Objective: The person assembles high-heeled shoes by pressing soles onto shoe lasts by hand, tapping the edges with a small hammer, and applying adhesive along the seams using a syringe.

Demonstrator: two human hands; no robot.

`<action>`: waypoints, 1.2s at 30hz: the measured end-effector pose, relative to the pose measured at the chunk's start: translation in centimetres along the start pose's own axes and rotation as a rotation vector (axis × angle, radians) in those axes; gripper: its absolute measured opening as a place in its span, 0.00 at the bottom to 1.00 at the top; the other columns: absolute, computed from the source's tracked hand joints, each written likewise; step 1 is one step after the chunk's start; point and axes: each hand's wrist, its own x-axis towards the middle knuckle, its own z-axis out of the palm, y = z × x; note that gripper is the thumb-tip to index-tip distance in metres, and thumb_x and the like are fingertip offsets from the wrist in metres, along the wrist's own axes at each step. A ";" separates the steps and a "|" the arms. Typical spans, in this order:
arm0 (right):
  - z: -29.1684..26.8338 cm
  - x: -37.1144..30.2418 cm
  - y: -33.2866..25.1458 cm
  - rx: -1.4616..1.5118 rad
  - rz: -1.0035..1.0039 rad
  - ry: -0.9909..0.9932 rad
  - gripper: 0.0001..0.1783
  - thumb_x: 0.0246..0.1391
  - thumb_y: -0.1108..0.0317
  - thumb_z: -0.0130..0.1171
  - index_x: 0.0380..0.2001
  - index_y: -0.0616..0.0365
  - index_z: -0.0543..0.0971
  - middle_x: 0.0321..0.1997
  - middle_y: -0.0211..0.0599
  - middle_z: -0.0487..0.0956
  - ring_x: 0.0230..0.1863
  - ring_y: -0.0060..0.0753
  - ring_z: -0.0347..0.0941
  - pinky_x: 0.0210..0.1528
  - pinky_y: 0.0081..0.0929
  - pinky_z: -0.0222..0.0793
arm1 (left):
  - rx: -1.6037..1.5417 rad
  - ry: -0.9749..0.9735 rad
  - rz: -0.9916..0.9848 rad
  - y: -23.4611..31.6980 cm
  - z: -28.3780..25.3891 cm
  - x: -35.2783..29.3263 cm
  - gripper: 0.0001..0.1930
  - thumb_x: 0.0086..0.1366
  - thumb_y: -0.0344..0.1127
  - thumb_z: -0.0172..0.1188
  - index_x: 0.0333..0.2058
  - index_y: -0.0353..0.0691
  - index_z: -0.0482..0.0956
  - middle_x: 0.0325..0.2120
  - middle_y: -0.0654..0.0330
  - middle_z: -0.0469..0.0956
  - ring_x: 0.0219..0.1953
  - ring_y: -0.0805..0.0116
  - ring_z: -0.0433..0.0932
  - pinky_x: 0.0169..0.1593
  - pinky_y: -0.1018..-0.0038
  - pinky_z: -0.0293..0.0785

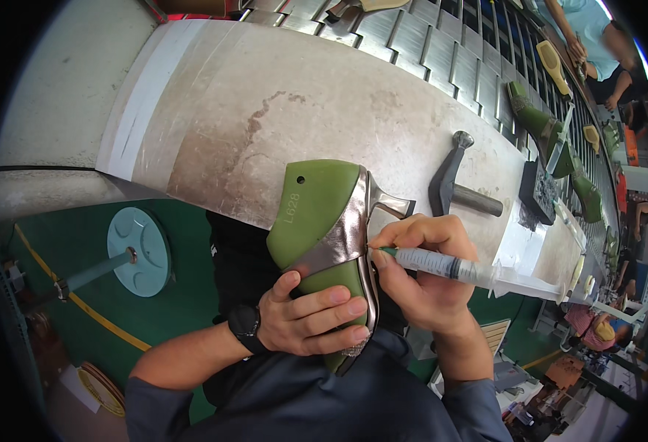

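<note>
A metallic bronze high-heeled shoe (342,234) sits on a green shoe last (315,206), tilted on its side in front of my body. My left hand (305,317) is wrapped around its front part, fingers lying across the green toe area. In my right hand (438,276) is a clear plastic syringe (442,264) with a green tip. That tip touches, or nearly touches, the seam along the sole edge below the heel. A thin heel (392,202) points right, above my right fingers. Some of the toe is hidden by my left hand.
A hammer (457,180) lies on the worn worktable (213,110), with a dark block (538,193) to its right. Beyond runs a slatted metal conveyor (442,48) bearing more green lasts (541,121). A round blue stool (138,250) stands left; another person (597,37) is at far right.
</note>
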 end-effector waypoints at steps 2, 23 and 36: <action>0.2 0.0 0.2 0.005 0.007 0.023 0.16 0.52 0.83 0.71 0.38 0.60 0.73 0.36 0.43 0.87 0.35 0.28 0.87 0.34 0.24 0.82 | 0.000 0.002 0.008 -0.1 0.1 0.1 0.25 0.72 0.46 0.63 0.66 0.65 0.71 0.66 0.76 0.75 0.70 0.73 0.70 0.81 0.49 0.45; -0.4 0.5 -0.9 -0.050 0.010 -0.070 0.16 0.51 0.84 0.71 0.37 0.60 0.74 0.35 0.44 0.87 0.35 0.32 0.87 0.35 0.24 0.81 | -0.042 0.032 -0.027 -0.2 0.0 0.0 0.24 0.73 0.46 0.62 0.66 0.65 0.71 0.66 0.75 0.74 0.71 0.72 0.69 0.81 0.49 0.46; -0.1 0.5 -0.9 -0.046 0.030 -0.057 0.16 0.52 0.83 0.72 0.37 0.61 0.74 0.35 0.43 0.87 0.35 0.30 0.87 0.34 0.24 0.81 | -0.062 0.022 -0.039 -0.2 -0.3 -0.1 0.23 0.74 0.46 0.61 0.65 0.66 0.72 0.65 0.75 0.74 0.71 0.71 0.68 0.81 0.50 0.47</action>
